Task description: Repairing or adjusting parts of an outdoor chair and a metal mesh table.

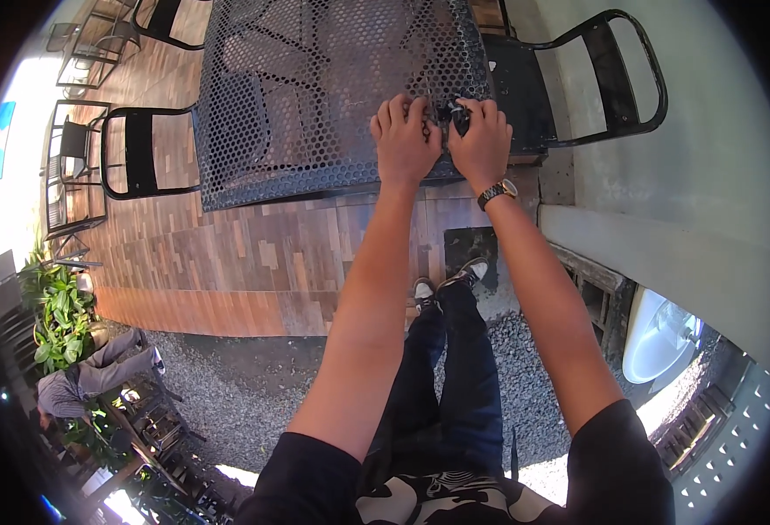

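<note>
Both my arms reach forward to the near right part of a black perforated metal table [315, 140]. My left hand [407, 144] rests at its surface with fingers bent downward and thumb drawn in. Something small and dark shows by its thumb, too small to name. Close beside it, my right hand [481, 144], with a watch [499, 192] on the wrist, has its fingers curled round a small black object [460, 118] with a pale mark. The kind of that object cannot be made out, since the fingers cover part of it.
A black metal chair [608, 79] stands right of the table against a pale wall [682, 175]. Another chair [140, 153] is on the left. Wood-patterned flooring [227, 262] drops to gravel [236, 385]. A seated person [96, 376] and plants [61, 319] are lower left.
</note>
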`<control>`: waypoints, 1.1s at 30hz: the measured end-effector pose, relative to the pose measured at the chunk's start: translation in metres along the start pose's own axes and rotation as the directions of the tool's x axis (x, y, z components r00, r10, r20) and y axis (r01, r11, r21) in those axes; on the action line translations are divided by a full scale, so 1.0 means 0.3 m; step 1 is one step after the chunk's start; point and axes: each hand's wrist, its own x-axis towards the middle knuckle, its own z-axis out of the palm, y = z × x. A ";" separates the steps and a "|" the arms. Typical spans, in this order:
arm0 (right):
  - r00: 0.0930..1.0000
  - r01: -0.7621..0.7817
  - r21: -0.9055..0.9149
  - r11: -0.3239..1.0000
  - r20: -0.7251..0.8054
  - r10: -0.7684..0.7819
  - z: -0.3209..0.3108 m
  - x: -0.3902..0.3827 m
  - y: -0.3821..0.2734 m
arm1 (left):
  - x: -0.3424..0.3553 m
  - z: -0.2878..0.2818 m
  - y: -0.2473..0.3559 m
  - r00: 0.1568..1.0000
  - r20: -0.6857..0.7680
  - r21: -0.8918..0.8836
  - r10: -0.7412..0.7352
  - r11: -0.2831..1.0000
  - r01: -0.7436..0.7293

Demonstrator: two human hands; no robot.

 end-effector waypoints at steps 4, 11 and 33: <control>1.000 -0.025 -0.012 1.000 -0.007 0.025 0.013 0.029 0.002 | -0.011 0.001 0.004 0.989 0.103 0.038 -0.107 0.994 0.103; 1.000 0.005 0.016 1.000 0.022 -0.005 -0.018 -0.054 -0.003 | -0.029 0.036 -0.021 0.999 0.020 0.099 -0.048 0.994 0.045; 1.000 -0.004 -0.078 0.997 0.011 0.005 0.007 -0.016 -0.006 | -0.021 0.033 -0.024 1.000 0.026 0.040 -0.011 0.999 0.010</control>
